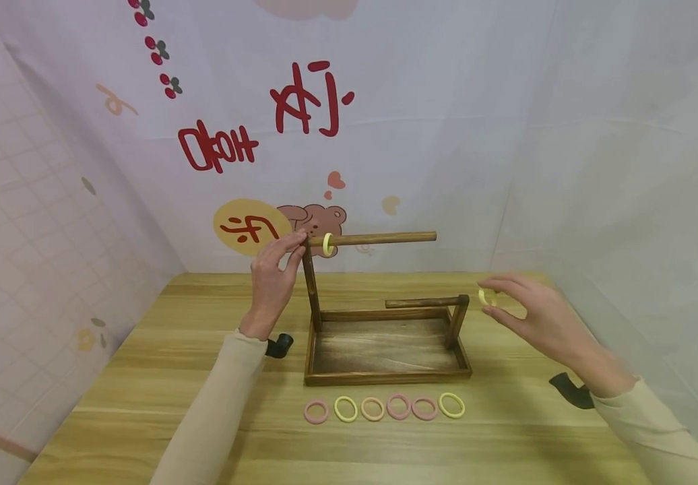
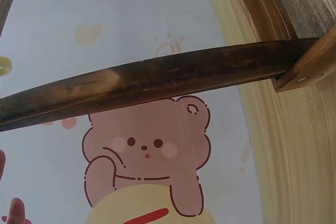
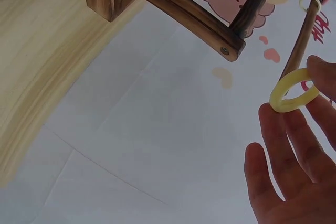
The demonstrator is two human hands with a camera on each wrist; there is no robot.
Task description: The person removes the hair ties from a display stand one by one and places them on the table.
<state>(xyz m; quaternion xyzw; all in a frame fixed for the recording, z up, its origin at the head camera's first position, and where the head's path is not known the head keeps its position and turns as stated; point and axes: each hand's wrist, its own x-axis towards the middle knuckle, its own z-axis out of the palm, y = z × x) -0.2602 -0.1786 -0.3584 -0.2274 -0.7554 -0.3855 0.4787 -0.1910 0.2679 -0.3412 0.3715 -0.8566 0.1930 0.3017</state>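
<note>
My right hand [image 1: 540, 313] pinches a pale yellow ring [image 3: 286, 94] between thumb and fingertips, to the right of the dark wooden stand [image 1: 388, 378]. In the right wrist view, the stand's long upper rod [image 3: 302, 43] appears behind this ring. At the left post's top, my left hand [image 1: 273, 276] holds the stand's corner with fingertips and thumb; only parts of its fingers show in the left wrist view. Another yellow ring [image 1: 327, 245] hangs on the upper rod near that hand. The shorter lower rod [image 1: 422, 303] carries no ring.
In front of the stand, a row of pink, yellow and orange rings, including a yellow one [image 1: 452, 405], lies on the wood-grain table [image 1: 385, 458]. A printed white cloth [image 1: 446, 148] hangs behind. Black wrist-mounted pieces show beside both wrists.
</note>
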